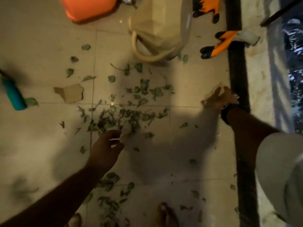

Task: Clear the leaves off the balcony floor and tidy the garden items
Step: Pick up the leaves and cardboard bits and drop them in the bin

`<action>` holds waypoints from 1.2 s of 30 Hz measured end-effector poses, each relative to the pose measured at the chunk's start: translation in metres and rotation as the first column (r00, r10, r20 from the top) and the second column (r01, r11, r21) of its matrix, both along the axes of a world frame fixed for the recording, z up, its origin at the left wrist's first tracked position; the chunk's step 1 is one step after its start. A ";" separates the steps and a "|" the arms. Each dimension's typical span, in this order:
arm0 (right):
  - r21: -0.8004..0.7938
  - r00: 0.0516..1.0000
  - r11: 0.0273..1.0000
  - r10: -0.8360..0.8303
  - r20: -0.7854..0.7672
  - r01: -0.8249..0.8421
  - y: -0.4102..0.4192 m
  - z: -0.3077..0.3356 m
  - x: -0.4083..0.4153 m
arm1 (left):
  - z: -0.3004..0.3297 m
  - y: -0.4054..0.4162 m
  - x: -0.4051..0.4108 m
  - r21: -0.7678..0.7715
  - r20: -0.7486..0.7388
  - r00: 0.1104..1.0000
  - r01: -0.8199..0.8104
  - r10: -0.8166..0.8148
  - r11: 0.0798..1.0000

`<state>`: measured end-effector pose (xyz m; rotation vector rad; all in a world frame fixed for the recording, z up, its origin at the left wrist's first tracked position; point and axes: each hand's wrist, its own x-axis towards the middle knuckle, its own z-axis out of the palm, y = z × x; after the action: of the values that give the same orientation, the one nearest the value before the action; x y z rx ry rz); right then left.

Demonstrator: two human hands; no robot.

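A: Leaves (124, 115), green and torn, lie scattered over the pale tiled floor (41, 46), thickest in a heap near the middle.

B: And the hands?

A: The left hand (106, 146) reaches down at the near edge of that heap, fingers curled. Something pale shows at its fingertips, but the blur hides what it is, so I cannot tell whether it grips anything. The right hand (219, 99) stretches out by the dark rail (236, 63) on the right, a watch (227, 112) on its wrist. It touches something pale and see-through; how the fingers lie on it I cannot tell.

B: What else is on the floor?

A: A torn piece of cardboard (70, 94) left of the heap. A teal handle (14, 95) at the far left edge, a leaf touching its end. A cream bag (160, 28) with loop handles at the top, an orange bucket (88, 7) beside it. Orange and black gloves (218, 45) lie against the rail. Bare feet (165, 213) show at the bottom, among more leaves.
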<state>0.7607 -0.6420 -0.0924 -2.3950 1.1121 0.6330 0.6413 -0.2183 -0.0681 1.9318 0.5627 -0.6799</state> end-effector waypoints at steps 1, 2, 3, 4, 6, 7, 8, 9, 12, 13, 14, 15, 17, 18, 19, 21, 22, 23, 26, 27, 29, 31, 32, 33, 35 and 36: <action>-0.017 0.999 0.999 0.038 -0.009 -0.038 -0.007 -0.011 0.005 | -0.006 0.002 -0.006 -0.010 -0.002 1.000 0.002 -0.002 1.000; -0.001 0.998 0.998 0.058 -0.007 -0.058 -0.014 -0.022 0.012 | -0.012 0.005 -0.011 -0.017 -0.010 1.000 -0.002 0.002 1.000; 0.003 0.998 0.998 0.063 -0.018 -0.063 -0.011 -0.025 0.014 | -0.017 0.006 -0.017 -0.026 -0.009 1.000 -0.014 0.014 1.000; -0.017 0.997 0.997 0.072 -0.042 -0.073 -0.006 -0.026 0.013 | -0.021 0.007 -0.023 -0.039 -0.006 0.999 -0.035 0.035 0.999; -0.101 0.978 0.977 0.177 -0.114 -0.188 0.003 -0.028 0.000 | -0.026 0.005 -0.031 -0.072 0.006 0.997 -0.077 0.078 0.994; -0.162 0.959 0.949 0.249 -0.139 -0.270 0.008 -0.027 -0.007 | -0.028 0.003 -0.037 -0.070 0.015 0.996 -0.083 0.085 0.994; -0.220 0.947 0.923 0.292 -0.136 -0.317 0.012 -0.026 -0.016 | -0.027 -0.001 -0.040 -0.065 0.018 0.996 -0.084 0.085 0.994; -0.252 0.946 0.912 0.303 -0.114 -0.322 0.014 -0.028 -0.024 | -0.025 -0.005 -0.044 -0.062 0.020 0.996 -0.089 0.091 0.994; -0.283 0.922 0.879 0.376 -0.087 -0.385 0.021 -0.023 -0.041 | -0.018 -0.013 -0.050 -0.050 0.015 0.998 -0.064 0.065 0.997; -0.299 0.897 0.846 0.427 -0.115 -0.441 0.021 -0.021 -0.042 | -0.016 -0.016 -0.049 -0.044 0.018 0.999 -0.044 0.045 0.998; -0.302 0.870 0.816 0.470 -0.152 -0.493 0.020 -0.018 -0.039 | -0.014 -0.017 -0.047 -0.033 0.024 0.999 -0.026 0.027 0.999; -0.303 0.835 0.778 0.514 -0.196 -0.550 0.020 -0.016 -0.037 | -0.013 -0.019 -0.045 -0.024 0.032 0.999 -0.014 0.014 1.000; -0.287 0.776 0.721 0.582 -0.241 -0.630 0.019 -0.015 -0.032 | -0.010 -0.023 -0.037 0.006 0.058 0.998 0.019 -0.019 1.000; -0.267 0.785 0.739 0.579 -0.220 -0.619 0.019 -0.015 -0.030 | -0.010 -0.024 -0.033 0.009 0.070 0.997 0.025 -0.026 1.000; -0.260 0.804 0.761 0.564 -0.190 -0.595 0.021 -0.017 -0.030 | -0.012 -0.024 -0.030 0.007 0.075 0.997 0.029 -0.030 1.000; -0.324 0.836 0.774 0.529 -0.144 -0.545 0.025 -0.017 -0.031 | -0.015 -0.020 -0.022 0.031 0.085 0.995 0.049 -0.051 0.998; -0.374 0.857 0.778 0.502 -0.115 -0.506 0.027 -0.016 -0.033 | -0.017 -0.016 -0.019 0.058 0.101 0.993 0.063 -0.069 0.996; -0.417 0.880 0.788 0.469 -0.071 -0.453 0.027 -0.016 -0.034 | -0.019 -0.010 -0.016 0.086 0.115 0.989 0.079 -0.089 0.993; -0.386 0.944 0.896 0.295 0.147 -0.220 0.034 -0.012 -0.044 | -0.022 0.012 0.002 0.262 0.166 0.964 0.161 -0.208 0.952; -0.337 0.941 0.929 0.240 0.239 -0.152 0.041 -0.012 -0.049 | -0.021 0.022 0.013 0.327 0.209 0.946 0.172 -0.249 0.929; -0.240 0.890 0.967 0.186 0.416 -0.090 0.061 -0.015 -0.065 | -0.019 0.045 0.043 0.435 0.277 0.915 0.151 -0.292 0.888; -0.177 0.830 0.981 0.166 0.532 -0.083 0.082 -0.022 -0.080 | -0.017 0.071 0.080 0.564 0.299 0.890 0.126 -0.344 0.816; -0.150 0.816 0.986 0.146 0.560 -0.073 0.092 -0.026 -0.086 | -0.013 0.082 0.096 0.639 0.276 0.885 0.124 -0.376 0.759; -0.122 0.798 0.991 0.120 0.590 -0.059 0.099 -0.030 -0.089 | -0.016 0.094 0.110 0.691 0.292 0.867 0.101 -0.404 0.716; -0.047 0.753 0.999 0.045 0.656 -0.019 0.116 -0.031 -0.094 | -0.012 0.108 0.137 0.788 0.187 0.862 0.155 -0.471 0.596; -0.013 0.742 1.000 0.015 0.670 -0.008 0.128 -0.030 -0.097 | -0.011 0.112 0.146 0.813 0.098 0.860 0.222 -0.502 0.538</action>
<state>0.6633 -0.5145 -0.1228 -2.3209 0.7652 -0.2539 0.7877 -0.1060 -0.0790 3.0019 0.2268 -0.3477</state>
